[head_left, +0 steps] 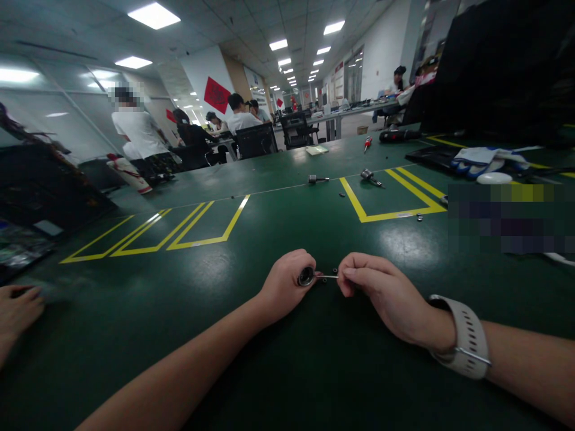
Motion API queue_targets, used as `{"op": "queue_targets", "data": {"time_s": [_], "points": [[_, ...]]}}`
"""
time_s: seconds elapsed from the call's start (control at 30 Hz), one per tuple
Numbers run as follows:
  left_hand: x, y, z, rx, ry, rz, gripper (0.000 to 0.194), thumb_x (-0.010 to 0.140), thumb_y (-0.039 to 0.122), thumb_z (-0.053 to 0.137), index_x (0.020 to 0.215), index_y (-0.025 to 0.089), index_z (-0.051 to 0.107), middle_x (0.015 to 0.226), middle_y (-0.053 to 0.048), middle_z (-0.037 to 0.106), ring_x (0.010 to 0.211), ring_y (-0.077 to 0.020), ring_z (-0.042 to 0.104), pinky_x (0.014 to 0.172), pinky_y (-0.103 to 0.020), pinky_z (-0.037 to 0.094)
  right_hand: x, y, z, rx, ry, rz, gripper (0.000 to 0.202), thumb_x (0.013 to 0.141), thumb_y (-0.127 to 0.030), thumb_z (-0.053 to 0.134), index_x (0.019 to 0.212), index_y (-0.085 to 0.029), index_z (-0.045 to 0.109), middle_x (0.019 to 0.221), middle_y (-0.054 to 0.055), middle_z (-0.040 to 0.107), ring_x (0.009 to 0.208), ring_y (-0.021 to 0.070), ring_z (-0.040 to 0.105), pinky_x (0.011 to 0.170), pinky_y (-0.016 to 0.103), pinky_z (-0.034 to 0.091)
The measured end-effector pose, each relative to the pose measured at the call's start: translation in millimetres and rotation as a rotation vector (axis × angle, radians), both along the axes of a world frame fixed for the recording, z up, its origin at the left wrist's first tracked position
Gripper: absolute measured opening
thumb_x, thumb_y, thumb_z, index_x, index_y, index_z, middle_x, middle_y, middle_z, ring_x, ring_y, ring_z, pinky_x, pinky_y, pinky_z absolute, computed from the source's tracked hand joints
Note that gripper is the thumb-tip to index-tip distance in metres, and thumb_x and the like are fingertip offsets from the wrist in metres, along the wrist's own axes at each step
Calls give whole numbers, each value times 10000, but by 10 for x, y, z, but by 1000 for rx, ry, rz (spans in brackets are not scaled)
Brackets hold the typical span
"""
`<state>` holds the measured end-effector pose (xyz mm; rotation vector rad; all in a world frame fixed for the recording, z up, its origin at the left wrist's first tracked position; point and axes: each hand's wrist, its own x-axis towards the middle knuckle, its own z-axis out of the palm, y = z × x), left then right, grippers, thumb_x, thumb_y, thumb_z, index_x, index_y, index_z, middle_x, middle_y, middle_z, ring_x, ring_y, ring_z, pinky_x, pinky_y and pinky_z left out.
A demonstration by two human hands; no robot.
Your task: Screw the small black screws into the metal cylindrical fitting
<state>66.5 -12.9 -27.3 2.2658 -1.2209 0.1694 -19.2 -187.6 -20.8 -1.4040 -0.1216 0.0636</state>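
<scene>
My left hand (290, 281) is closed around a hollow metal cylinder (306, 276), whose round open end faces me. A thin metal rod (330, 277) bridges the short gap between my hands. My right hand (371, 284) pinches the rod's right end between thumb and fingers; its left end reaches the side of my left hand, and whether it enters the cylinder is hidden. Beside the rod lie two tiny metal parts, including a small nut-like piece (335, 270). Both hands are just above the green table (251, 371).
Farther back lie two metal pieces with shanks, one left (318, 179) and one right (371, 177), plus a red screwdriver (368, 143). Small metal bits (419, 218) sit near yellow tape (399, 215). Gloves (487, 160) lie at right. Another person's hand (20, 311) rests at left.
</scene>
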Motion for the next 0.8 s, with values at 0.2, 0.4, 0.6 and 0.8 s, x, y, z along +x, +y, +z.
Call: {"op": "queue_targets", "data": {"time_s": [0.2,0.4,0.6,0.8], "points": [[10,5,-7,-101,33,35,191,777,221,586,642,177,457,639,30,477,593,-109,454,552,-232,353,33,2,30,265,162,11,155,790,-192,475,683,-157,581,618,8,536,616,139,472,630,294,353],[18,3,-28,-98,-19,82,168,775,201,580,656,178,463,648,31,477,593,-111,456,549,-231,350,14,16,-3,249,103,-28,153,807,-184,481,703,-161,591,643,4,548,631,137,477,636,294,350],[-11,3,-4,10,-86,92,144,780,160,557,659,175,479,645,25,477,604,-120,459,552,-241,341,1,18,3,175,104,-3,167,820,-178,466,715,-157,594,648,9,553,646,146,488,649,308,354],[-6,-4,22,-55,-26,107,166,770,190,569,638,177,470,644,26,484,599,-117,461,553,-239,354,33,-28,10,258,152,39,165,820,-192,477,720,-153,603,673,16,560,663,148,495,668,305,369]]}}
